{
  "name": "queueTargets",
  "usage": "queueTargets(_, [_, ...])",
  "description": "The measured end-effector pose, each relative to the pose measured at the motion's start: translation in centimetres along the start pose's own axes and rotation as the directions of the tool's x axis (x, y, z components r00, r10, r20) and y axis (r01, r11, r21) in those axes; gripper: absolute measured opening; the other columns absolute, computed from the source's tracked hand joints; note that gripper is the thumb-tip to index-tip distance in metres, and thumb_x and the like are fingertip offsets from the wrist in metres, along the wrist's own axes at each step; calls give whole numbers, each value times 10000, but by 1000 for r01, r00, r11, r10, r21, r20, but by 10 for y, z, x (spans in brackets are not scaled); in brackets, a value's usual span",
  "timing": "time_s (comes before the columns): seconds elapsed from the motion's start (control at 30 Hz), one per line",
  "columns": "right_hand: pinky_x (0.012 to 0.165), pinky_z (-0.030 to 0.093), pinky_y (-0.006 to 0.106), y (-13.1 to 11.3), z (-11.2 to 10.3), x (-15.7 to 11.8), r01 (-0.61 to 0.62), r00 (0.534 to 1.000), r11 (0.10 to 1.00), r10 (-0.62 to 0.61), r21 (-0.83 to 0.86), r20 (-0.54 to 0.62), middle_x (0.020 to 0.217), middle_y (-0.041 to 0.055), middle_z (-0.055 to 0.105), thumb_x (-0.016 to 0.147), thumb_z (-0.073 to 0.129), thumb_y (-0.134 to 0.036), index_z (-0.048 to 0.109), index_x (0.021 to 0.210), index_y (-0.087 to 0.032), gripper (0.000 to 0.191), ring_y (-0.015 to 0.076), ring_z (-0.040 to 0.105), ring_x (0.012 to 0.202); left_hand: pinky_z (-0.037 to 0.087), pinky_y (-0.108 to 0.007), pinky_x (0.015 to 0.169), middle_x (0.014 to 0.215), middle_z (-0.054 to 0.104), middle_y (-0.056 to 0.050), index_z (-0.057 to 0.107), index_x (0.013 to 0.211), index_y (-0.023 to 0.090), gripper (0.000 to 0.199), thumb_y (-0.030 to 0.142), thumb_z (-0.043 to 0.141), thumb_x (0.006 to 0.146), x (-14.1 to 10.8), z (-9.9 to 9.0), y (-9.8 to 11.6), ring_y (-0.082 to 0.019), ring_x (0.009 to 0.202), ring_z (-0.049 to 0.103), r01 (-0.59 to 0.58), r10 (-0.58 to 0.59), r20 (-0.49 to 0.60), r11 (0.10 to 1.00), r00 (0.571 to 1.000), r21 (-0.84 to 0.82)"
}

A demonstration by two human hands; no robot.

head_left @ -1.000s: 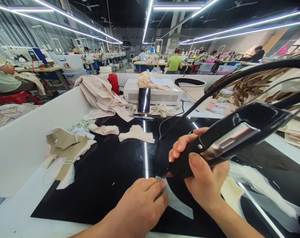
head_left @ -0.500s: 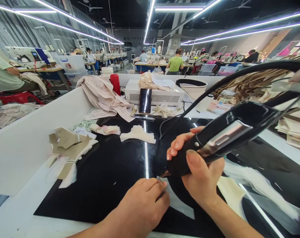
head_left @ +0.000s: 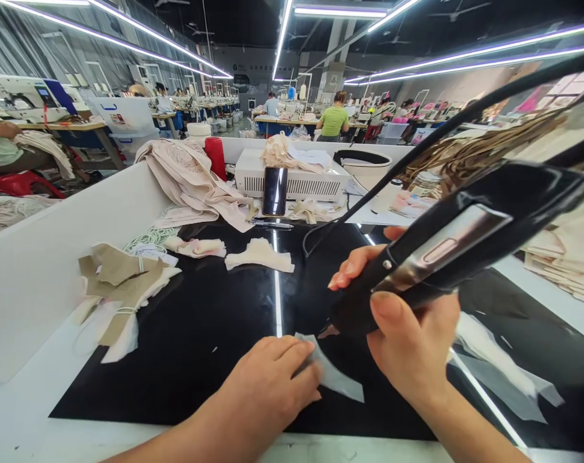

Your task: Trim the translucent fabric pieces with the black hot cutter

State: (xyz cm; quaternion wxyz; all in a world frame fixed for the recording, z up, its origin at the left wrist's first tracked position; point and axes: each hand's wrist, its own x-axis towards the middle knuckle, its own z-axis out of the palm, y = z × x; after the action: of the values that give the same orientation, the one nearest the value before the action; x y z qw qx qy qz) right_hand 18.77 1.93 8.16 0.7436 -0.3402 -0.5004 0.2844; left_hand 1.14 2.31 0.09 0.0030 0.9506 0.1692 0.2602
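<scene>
Right hand (head_left: 408, 341) state: fingers and thumb closed around the lower body of a black handheld tool (head_left: 431, 257). I held the tool tilted, its upper end toward the far right and its copper-coloured tip (head_left: 328, 331) directed down and to the left. The tip was just beside the far edge of a grey translucent piece (head_left: 343, 382); I could not tell whether the two touched.

My left hand (head_left: 273, 382) was palm down, with its fingers bent and close together at the left end of the translucent piece. I could not tell whether they pinched that end or only pressed it. The piece lay on a glossy black mat (head_left: 234, 315) between my hands, its free end extending near and to the right.

To the right of my right hand, white material (head_left: 494, 357) lay on the mat. Beyond my left hand, a cream fabric piece (head_left: 259, 255) lay flat, with a folded pale strip (head_left: 198, 248) to its left. Farther left, brown pieces (head_left: 121, 276) were bound with cord, near a tangle of light green string (head_left: 152, 238).

At the far side, a pen (head_left: 273, 224) lay in front of a phone (head_left: 274, 191), which stood upright against a white vented box (head_left: 316, 185). A red spool (head_left: 215, 159) stood to the left of the box.
</scene>
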Motion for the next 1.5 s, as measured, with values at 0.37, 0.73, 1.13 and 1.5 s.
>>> queueTargets(0.37, [606,588,368,-33,-35,-28,9,993,986,-27,-164,-111,828,-2,676,849,864,-414,664,1130,-270,374,189,648,667,631,-401,842,1237,731,-111,653,1177,162,185,294,552,1096,1,-11,-1,-259,1054,736,-26,24,73,999,997,28])
queueTargets(0.73, [597,584,350,-28,-40,-37,42,995,991,-53,-125,-87,857,-3,668,899,816,-373,647,1170,-264,338,179,650,674,640,-399,861,1238,745,-123,677,1157,150,318,298,395,1147,2,-15,-3,-253,1086,739,-50,47,69,998,997,43])
queueTargets(1.13, [594,590,327,-34,-40,-40,21,996,996,-28,-82,-84,837,-12,668,896,816,-383,650,1166,-259,340,172,642,676,659,-427,886,1271,738,-133,671,1194,150,229,291,511,1110,-2,-11,-4,-272,1102,741,-31,30,91,999,995,17])
queueTargets(1.5, [602,606,317,-33,-40,-37,7,996,998,-12,-62,-89,838,-9,685,878,834,-378,671,1145,-257,336,168,657,674,640,-442,962,1308,734,-102,665,1289,178,243,264,597,1073,1,-21,-6,-270,1139,732,55,-36,143,990,989,-128])
